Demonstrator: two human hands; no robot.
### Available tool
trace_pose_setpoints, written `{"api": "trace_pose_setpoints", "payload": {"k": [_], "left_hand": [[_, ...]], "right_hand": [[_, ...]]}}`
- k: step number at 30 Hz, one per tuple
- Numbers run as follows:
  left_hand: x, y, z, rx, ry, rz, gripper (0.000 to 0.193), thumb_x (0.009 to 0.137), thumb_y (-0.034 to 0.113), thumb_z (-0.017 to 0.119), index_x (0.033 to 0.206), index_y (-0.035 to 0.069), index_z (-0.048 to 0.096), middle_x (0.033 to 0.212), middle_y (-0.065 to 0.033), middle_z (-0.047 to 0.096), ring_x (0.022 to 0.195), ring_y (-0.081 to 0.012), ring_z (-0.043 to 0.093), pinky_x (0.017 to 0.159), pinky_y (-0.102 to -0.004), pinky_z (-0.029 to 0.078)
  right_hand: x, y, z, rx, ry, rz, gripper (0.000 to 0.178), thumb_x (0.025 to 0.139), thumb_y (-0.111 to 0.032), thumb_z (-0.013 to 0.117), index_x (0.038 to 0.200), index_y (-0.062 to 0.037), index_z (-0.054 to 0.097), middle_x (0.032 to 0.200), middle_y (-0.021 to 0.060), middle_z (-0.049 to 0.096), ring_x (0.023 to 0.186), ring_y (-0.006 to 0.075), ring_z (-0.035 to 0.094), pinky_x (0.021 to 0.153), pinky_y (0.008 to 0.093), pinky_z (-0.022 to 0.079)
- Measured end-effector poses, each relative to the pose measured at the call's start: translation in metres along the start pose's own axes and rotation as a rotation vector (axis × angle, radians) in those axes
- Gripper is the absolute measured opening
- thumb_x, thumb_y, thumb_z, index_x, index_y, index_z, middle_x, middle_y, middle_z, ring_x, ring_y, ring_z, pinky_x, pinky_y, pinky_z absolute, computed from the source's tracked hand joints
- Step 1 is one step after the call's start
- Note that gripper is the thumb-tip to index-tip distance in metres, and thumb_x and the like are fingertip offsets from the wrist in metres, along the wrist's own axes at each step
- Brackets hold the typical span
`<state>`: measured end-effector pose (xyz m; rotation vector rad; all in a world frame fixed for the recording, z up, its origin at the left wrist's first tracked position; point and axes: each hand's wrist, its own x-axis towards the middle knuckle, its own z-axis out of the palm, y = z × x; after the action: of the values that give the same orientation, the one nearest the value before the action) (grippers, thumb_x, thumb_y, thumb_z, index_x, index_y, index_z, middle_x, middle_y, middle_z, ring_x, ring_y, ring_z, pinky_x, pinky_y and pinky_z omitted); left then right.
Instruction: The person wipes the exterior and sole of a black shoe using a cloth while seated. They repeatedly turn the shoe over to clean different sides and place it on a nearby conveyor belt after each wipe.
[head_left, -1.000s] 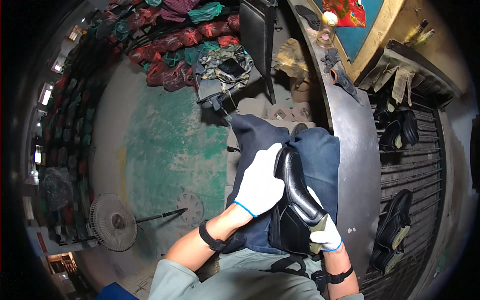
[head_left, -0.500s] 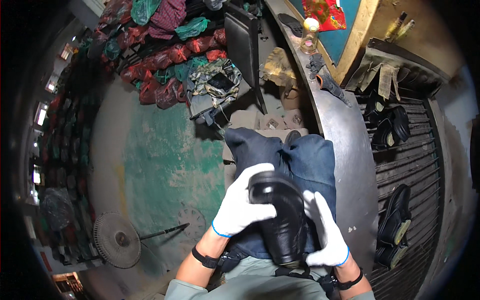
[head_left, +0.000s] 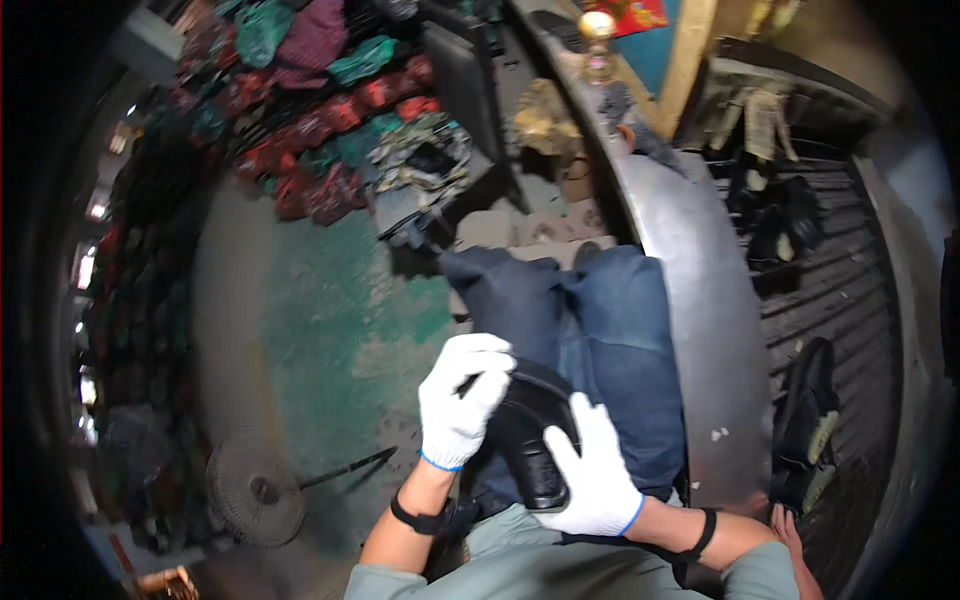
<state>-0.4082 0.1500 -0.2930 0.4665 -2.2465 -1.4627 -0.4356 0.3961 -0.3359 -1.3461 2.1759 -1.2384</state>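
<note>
A black leather shoe (head_left: 530,425) lies over my lap, its sole side and opening hard to make out through the blur. My right hand (head_left: 595,475), in a white glove with a blue cuff edge, grips the shoe from its right and near side, thumb across the top. At the shoe's far left edge is my left hand (head_left: 462,400), gloved the same way. Its fingers are curled into a pinch with a small gap inside the loop; whatever the fingertips hold is too small or hidden to tell.
A metal bench (head_left: 705,330) runs along my right, dark gloves (head_left: 640,130) and a glass jar (head_left: 598,60) at its far end. Beyond it, a slatted rack (head_left: 830,290) holds black shoes (head_left: 808,410). Someone's bare hand (head_left: 785,525) shows lower right. A fan (head_left: 258,490) stands left.
The shoe has turned and tipped on my lap. My left hand has gone from holding its side to a pinch at its edge; my right hand has moved left onto the shoe.
</note>
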Motion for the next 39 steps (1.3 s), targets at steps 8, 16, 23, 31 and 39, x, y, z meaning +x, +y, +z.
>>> {"api": "trace_pose_setpoints", "payload": {"k": [8, 16, 23, 31, 39], "left_hand": [[0.037, 0.03, 0.054, 0.118, -0.055, 0.096, 0.024, 0.108, 0.019, 0.063, 0.103, 0.0, 0.077, 0.139, -0.0209, 0.074, 0.136, -0.0347, 0.065, 0.121, -0.0462, 0.044], [0.031, 0.029, 0.079, -0.175, -0.309, 0.116, 0.045, 0.113, 0.039, 0.062, 0.124, -0.002, 0.077, 0.132, -0.0194, 0.077, 0.123, -0.0345, 0.073, 0.111, -0.0431, 0.054], [0.02, 0.03, 0.068, -0.056, -0.484, 0.034, 0.027, 0.099, 0.006, 0.064, 0.12, 0.0, 0.08, 0.118, -0.0153, 0.08, 0.108, -0.0271, 0.077, 0.098, -0.0359, 0.059], [0.024, 0.043, 0.093, -0.147, -0.573, 0.008, 0.026, 0.104, 0.012, 0.067, 0.124, -0.001, 0.079, 0.116, -0.013, 0.081, 0.105, -0.0223, 0.077, 0.095, -0.0336, 0.059], [0.032, -0.003, 0.14, -1.296, -0.503, -0.469, 0.102, 0.101, 0.037, 0.083, 0.175, 0.005, 0.021, 0.173, -0.0193, 0.042, 0.154, -0.0309, 0.051, 0.121, -0.0533, 0.05]], "right_hand": [[-0.002, 0.02, -0.071, 0.623, 0.044, 0.229, 0.127, 0.071, -0.026, 0.097, 0.174, -0.0013, 0.028, 0.178, 0.0285, 0.03, 0.166, 0.0408, 0.029, 0.135, 0.0491, 0.028], [-0.101, 0.135, -0.189, 1.143, 0.825, 0.748, 0.078, 0.085, -0.001, 0.077, 0.158, -0.0075, 0.051, 0.11, 0.0055, 0.066, 0.096, 0.0157, 0.066, 0.085, 0.031, 0.056], [-0.121, 0.299, -0.308, 0.391, 0.977, 0.884, 0.067, 0.08, 0.003, 0.073, 0.147, -0.0001, 0.065, 0.116, 0.0085, 0.073, 0.091, 0.0175, 0.068, 0.081, 0.0329, 0.057], [0.012, 0.356, -0.326, 0.749, 1.229, 0.823, 0.058, 0.101, -0.025, 0.073, 0.154, -0.0096, 0.055, 0.092, 0.0104, 0.067, 0.071, 0.0256, 0.067, 0.058, 0.0434, 0.059], [-0.026, 0.088, -0.093, 1.081, 0.855, 0.465, 0.051, 0.098, -0.011, 0.067, 0.145, 0.0048, 0.058, 0.119, 0.0103, 0.07, 0.099, 0.0196, 0.067, 0.086, 0.0348, 0.057]]}}
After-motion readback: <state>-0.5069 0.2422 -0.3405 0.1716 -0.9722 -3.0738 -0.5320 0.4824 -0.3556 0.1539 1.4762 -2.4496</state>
